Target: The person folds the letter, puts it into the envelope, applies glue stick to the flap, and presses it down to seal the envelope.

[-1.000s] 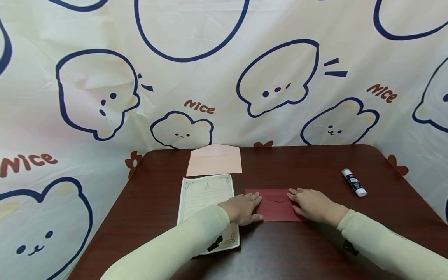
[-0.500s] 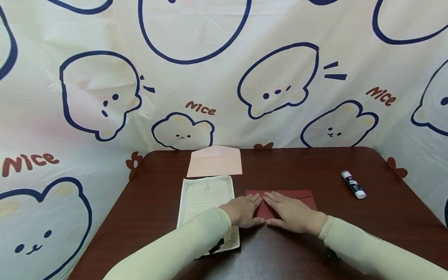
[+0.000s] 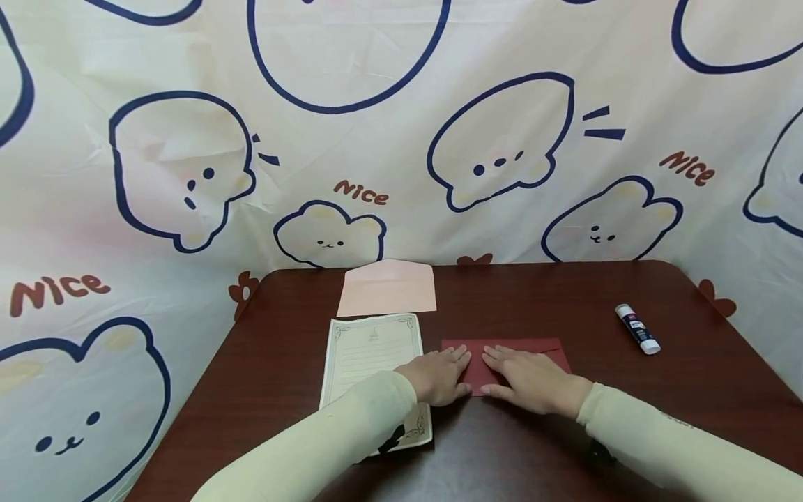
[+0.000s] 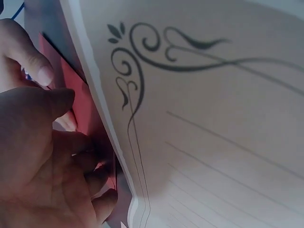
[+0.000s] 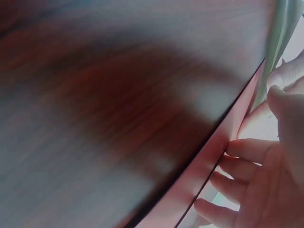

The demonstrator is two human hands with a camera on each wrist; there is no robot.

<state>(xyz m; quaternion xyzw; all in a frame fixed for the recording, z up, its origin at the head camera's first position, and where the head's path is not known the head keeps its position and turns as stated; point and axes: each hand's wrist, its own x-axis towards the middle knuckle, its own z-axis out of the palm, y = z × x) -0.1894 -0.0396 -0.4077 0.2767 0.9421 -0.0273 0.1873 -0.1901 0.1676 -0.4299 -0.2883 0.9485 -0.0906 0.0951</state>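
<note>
A red envelope (image 3: pixel 478 369) lies flat on the dark wooden table, its flap side up. My left hand (image 3: pixel 437 377) rests on its left end with the fingers extended. Beside it, my right hand (image 3: pixel 530 380) presses the envelope's middle, fingers spread and fairly straight. Only a small gap separates the two hands. Under my left forearm lies a cream sheet of lined letter paper (image 3: pixel 370 348) with a scroll border, partly covered by the sleeve. In the right wrist view, the fingertips touch the red envelope (image 5: pixel 199 175) near its edge.
A pink envelope (image 3: pixel 389 291) with its flap raised lies at the back of the table, behind the letter paper. Toward the right lies a glue stick (image 3: pixel 637 329) on its side. A patterned cloth (image 3: pixel 401 139) hangs behind the table (image 3: pixel 521 300).
My right hand has slid left across the red envelope from its right end to near my left hand, then shifted slightly back right. The left hand has stayed in place.
</note>
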